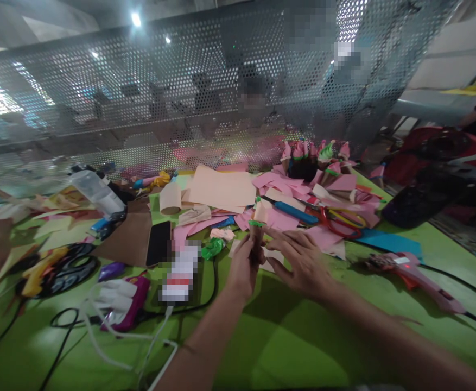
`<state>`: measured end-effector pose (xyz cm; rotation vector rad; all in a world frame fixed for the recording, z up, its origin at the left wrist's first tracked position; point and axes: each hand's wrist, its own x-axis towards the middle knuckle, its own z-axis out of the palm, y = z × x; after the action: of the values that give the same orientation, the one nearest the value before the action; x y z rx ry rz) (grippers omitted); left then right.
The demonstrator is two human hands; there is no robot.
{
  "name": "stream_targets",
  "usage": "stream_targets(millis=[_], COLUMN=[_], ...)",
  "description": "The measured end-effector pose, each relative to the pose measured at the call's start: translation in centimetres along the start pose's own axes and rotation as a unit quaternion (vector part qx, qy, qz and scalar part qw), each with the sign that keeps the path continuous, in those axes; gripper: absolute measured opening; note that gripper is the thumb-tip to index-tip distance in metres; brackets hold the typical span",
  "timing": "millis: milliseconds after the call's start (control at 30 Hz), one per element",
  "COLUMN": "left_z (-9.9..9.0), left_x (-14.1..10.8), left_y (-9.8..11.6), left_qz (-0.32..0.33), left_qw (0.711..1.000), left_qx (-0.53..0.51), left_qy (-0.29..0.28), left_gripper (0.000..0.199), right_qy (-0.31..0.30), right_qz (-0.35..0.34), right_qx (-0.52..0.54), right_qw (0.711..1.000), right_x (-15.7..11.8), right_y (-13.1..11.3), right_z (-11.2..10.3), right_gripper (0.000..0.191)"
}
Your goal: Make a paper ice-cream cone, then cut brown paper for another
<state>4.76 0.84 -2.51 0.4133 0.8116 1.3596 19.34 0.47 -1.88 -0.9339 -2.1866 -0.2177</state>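
A small paper ice-cream cone (258, 214), with a brown base, a green frill and a pale top with a green tip, stands upright in my left hand (243, 263), whose fingers are wrapped round its brown part. My right hand (303, 260) is close on the right side, fingers stretched toward the cone and thumb apart. Its fingertips reach the cone's side; whether they press on it I cannot tell. Under the hands lies a pale piece of paper (275, 260). Just left of them are a crumpled green wrapper (212, 248) and a crumpled peach piece (222, 233).
A pink glue gun (419, 277) lies at right, its cord trailing. Red-handled scissors (337, 222), a blue cutter (294, 212) and pink paper scraps (282, 184) lie behind. At left are a phone (159, 243), a power strip (126, 304) and cables. Finished cones (300, 149) stand at the back.
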Motion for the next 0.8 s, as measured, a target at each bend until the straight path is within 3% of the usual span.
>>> stream_targets(millis=[800], left_z=[0.3], left_x=[-0.45], left_y=[0.18], left_qz=[-0.014], left_qw=[1.0], left_qx=[0.007], left_qy=[0.018], left_gripper=[0.032], right_qy=[-0.02], right_qz=[-0.004], right_qx=[-0.036], right_qw=[0.999], right_x=[0.01], right_y=[-0.06], right_z=[0.18], right_gripper=[0.017])
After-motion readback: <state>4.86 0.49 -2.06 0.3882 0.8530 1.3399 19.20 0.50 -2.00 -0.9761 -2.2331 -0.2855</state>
